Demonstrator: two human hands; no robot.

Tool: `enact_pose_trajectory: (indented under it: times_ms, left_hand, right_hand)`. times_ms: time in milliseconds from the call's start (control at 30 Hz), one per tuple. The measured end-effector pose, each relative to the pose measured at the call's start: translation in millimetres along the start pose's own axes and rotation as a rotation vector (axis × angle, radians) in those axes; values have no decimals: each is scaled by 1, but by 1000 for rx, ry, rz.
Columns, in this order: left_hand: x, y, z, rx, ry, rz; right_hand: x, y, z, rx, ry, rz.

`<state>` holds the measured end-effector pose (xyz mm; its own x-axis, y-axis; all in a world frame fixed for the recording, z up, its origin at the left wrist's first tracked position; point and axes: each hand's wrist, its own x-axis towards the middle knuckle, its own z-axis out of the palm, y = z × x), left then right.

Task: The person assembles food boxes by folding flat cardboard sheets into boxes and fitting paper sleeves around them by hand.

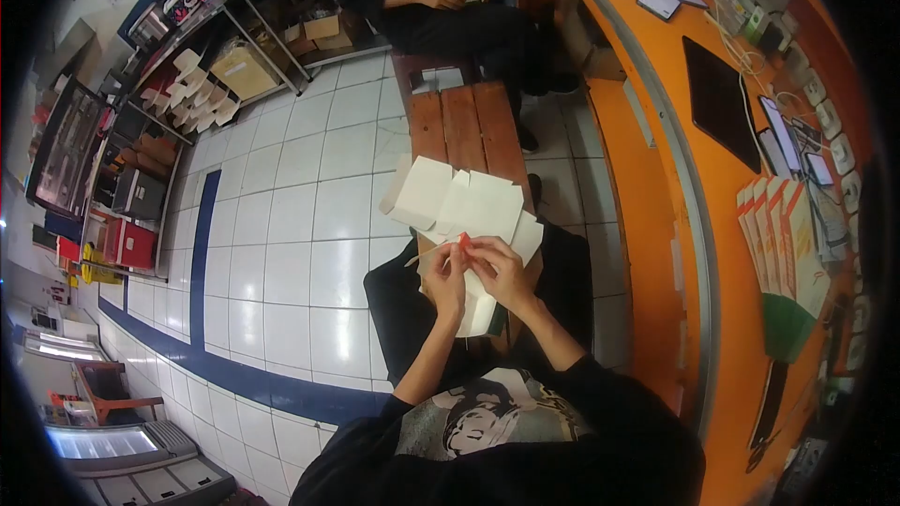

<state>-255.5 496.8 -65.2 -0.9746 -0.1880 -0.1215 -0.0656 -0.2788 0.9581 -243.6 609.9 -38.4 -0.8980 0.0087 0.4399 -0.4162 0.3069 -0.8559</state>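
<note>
Both the left hand [444, 283] and the right hand [502, 274] pinch a small red piece [463, 241] at the frame's centre — grips narrow, hands close together — beside cream cardboard [481, 200] overlapping the wooden bench [464, 122], upper middle.

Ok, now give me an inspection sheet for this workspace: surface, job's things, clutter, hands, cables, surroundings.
Surface: wooden bench, partly covered by cartons.
Job's things: pale cartons, opened out; small red piece.
Clutter: on the orange counter, tablet, phones, scissors and printed cartons.
Hands: left hand and right hand meet at the red piece; exact grip unclear.
Cables: white cables, tangled on the counter.
Surroundings: tiled floor, another person seated beyond the bench.
</note>
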Motion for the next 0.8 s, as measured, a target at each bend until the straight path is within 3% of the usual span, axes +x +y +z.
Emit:
enact_pose_trajectory:
  times_ms: [267,333,800]
  left_hand:
    - [2,1,1,36,-2,20]
    - [1,-4,-1,67,-1,26]
    - [2,-4,-4,-9,-18,-7]
  right_hand:
    - [-1,-1,1,23,5,96]
    - [-2,4,2,-16,11,-2]
    - [-5,5,6,-8,16,26]
